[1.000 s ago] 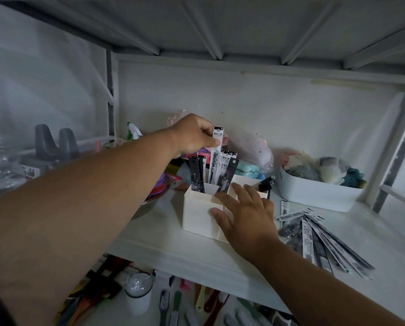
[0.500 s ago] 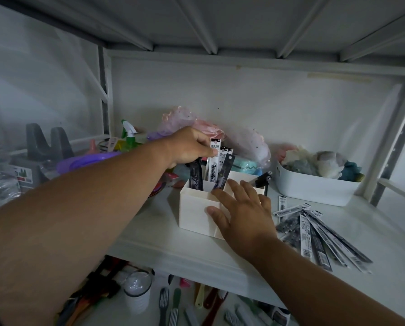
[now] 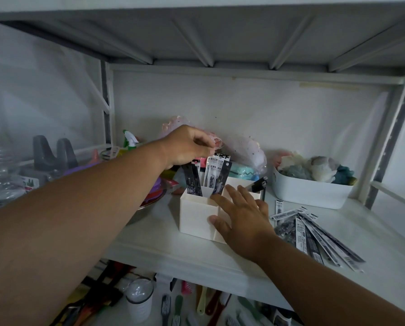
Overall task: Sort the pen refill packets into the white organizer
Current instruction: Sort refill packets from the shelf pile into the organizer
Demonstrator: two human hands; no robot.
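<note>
The pen refill packets [image 3: 216,172] are standing in the white organizer [image 3: 198,216]; your left hand [image 3: 187,147] is hovering curled above them, apparently gripping nothing. Your right hand [image 3: 242,218] is lying flat, steadying the organizer, so you are probably due to fetch from the loose pile [image 3: 314,234]

Under the right hand [image 3: 243,222] the organizer [image 3: 196,217] was plain white; the packets [image 3: 216,172] below the left hand [image 3: 187,147] were black and white with printed text; right of the right hand, loose packets [image 3: 314,231] showed black-and-white print; beyond them, a white bin [image 3: 312,191] held teal, grey and cream pieces.
</note>
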